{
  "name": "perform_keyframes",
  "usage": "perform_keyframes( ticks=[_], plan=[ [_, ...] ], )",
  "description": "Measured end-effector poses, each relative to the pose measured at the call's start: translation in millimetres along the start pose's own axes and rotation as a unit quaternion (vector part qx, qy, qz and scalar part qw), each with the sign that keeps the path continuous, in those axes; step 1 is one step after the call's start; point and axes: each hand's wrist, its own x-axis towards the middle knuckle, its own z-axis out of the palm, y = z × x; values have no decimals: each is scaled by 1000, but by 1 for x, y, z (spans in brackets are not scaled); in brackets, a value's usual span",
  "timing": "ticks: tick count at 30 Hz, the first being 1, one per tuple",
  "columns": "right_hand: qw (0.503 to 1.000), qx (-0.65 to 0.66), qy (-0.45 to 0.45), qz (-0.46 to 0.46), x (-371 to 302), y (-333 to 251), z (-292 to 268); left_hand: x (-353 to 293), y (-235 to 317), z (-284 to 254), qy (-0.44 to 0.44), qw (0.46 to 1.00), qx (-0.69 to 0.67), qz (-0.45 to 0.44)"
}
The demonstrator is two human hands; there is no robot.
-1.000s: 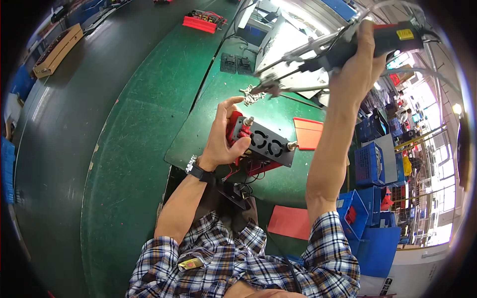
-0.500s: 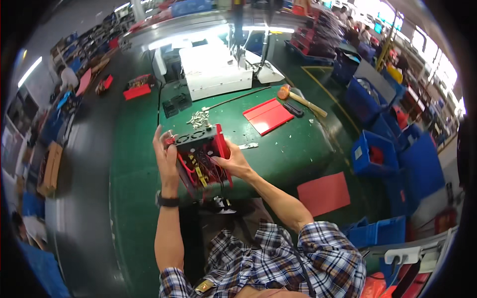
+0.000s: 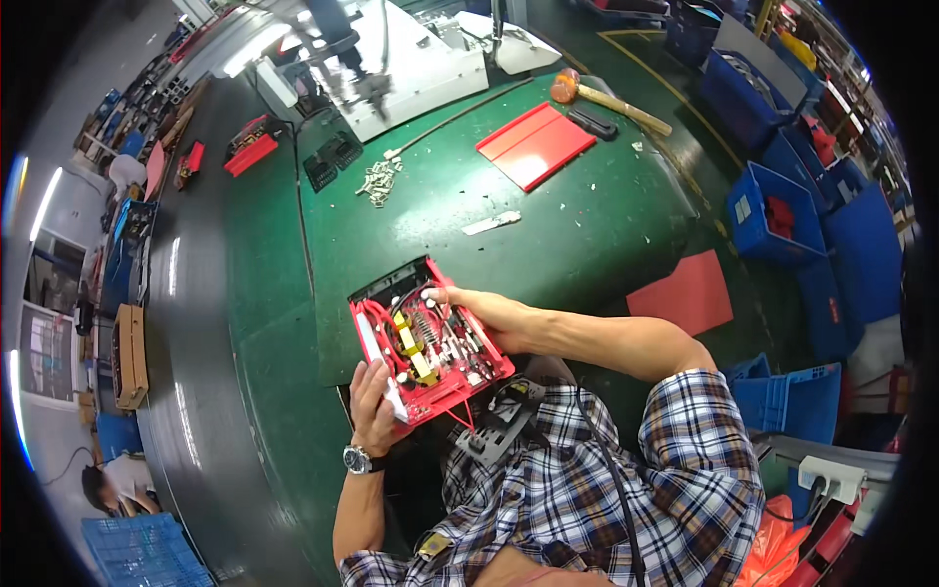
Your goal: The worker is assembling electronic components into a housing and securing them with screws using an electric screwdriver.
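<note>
An open red metal case (image 3: 452, 389) packed with a circuit board, yellow-wrapped parts and red wires rests tilted in my two hands at the table's near edge. My left hand (image 3: 372, 409), with a watch on its wrist, grips the case's left side near its lower corner. My right hand (image 3: 489, 315) holds the right side, its thumb over the wires near the upper corner. Along the far end runs a black end panel (image 3: 391, 278). A grey plate with black parts (image 3: 492, 430) hangs by wires from the near end, close to my shirt.
On the green table (image 3: 577, 225) lie a red metal cover (image 3: 536, 145), a mallet (image 3: 616, 103), a black-handled tool (image 3: 592, 123), small metal pieces (image 3: 378, 182), a flat metal strip (image 3: 491, 223) and black panels (image 3: 333, 158). A white machine (image 3: 411, 73) stands behind. Blue crates (image 3: 778, 220) stand right.
The case has come nearer to me and turned so its inside faces up. My left hand has slid from the fan end to the left near corner. The view has tipped downward.
</note>
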Motion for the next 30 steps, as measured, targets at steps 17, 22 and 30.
perform_keyframes(
  ticks=[17,22,30],
  plan=[
    [242,-907,149,-310,17,-110,-101,117,-80,-14,270,883,-126,-361],
    [446,-778,114,-427,-18,-124,-46,110,-59,-60,110,966,-95,-211],
    [435,-703,22,-562,-81,-93,86,125,-17,-94,-9,974,-44,-220]
  ],
)
